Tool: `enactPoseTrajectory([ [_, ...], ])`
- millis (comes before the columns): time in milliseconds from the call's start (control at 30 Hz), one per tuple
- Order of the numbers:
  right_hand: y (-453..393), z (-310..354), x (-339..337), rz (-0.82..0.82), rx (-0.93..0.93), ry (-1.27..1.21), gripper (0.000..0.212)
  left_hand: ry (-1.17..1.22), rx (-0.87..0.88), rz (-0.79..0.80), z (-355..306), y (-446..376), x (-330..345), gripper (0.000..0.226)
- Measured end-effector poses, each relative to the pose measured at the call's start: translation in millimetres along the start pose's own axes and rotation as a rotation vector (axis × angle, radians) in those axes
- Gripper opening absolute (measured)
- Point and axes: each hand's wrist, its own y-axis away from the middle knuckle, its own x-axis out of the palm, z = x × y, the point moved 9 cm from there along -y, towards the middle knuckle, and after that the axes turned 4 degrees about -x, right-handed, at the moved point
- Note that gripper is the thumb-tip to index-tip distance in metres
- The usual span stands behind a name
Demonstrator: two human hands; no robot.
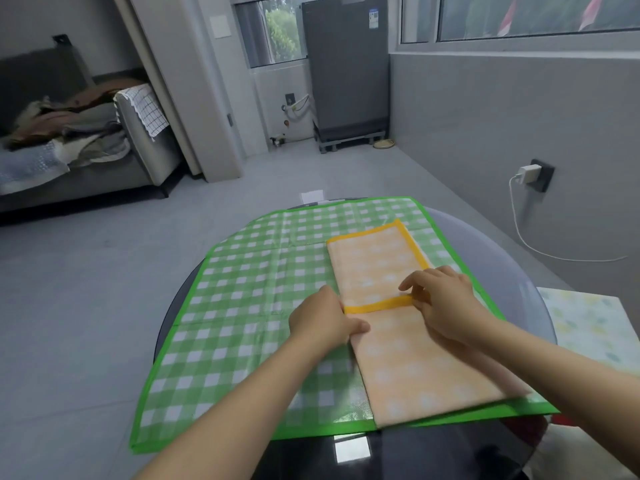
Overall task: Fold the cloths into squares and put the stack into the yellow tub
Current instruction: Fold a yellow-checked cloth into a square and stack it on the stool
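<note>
Right now I am watching the fold from afar, and I am reading the frame from left to right. Lower left to centre, the green checked cloth (242, 306) is lying spread flat over the round dark table (519, 237), serving as the work surface. Just left of centre, the left hand (323, 325) is gripping the left edge of the orange checked cloth (415, 362), fingers curled over it with the thumb pressing on top where the folded layer begins. Right of centre, the right hand (440, 299) is pinching the yellow hem (377, 308) of that same cloth between thumb and fingertips, so both hands are holding the near flap where it is lying across the cloth's middle. The orange cloth itself is sitting in the centre-right of the frame, on the green one, a long strip running from the lower right up toward the table's far side. As I judge it, the step is bringing this hem up to meet the far hem, so I am advising that both corners travel evenly, the side edges stay lined up, and the crease gets pressed flat afterwards. At the far right a pale patterned sheet (588, 323) is lying beside the table. I am not seeing the yellow tub anywhere.
</note>
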Motion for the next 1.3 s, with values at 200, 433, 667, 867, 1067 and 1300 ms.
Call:
enactPoseTrajectory([
  [200, 30.5, 23.4, -1.3, -0.13, -0.165, 0.142, 0.026, -0.068, 0.313, -0.36, -22.6, 33.3, -3.4, 0.034],
  [433, 68.5, 14.8, 32.9, 0.128, -0.142, 0.336, 0.066, -0.226, 0.413, -0.027, -29.7, 47.1, 62.2, 0.1],
  [667, 64.3, -17.2, 21.5, 0.265, 0.053, 0.256, 0.12, -0.34, 0.364, -0.009, -22.0, 41.6, 68.3, 0.076],
  [867, 67.7, 9.5, 1.3, 0.189, 0.021, 0.366, 0.078, -0.381, 0.463, -0.092, -29.6, 39.5, 45.9, 0.089],
  [1067, 50.0, 3.1, -11.8, 0.1, 0.067, 0.151, 0.036, -0.094, 0.467, -0.281, -40.8, 28.0, 14.2, 0.037],
  [1300, 11.2, -48.7, -16.4, -0.089, 0.33, -0.267, 0.028, 0.283, 0.213, -0.198, -33.6, -4.0, 9.3, 0.009],
])
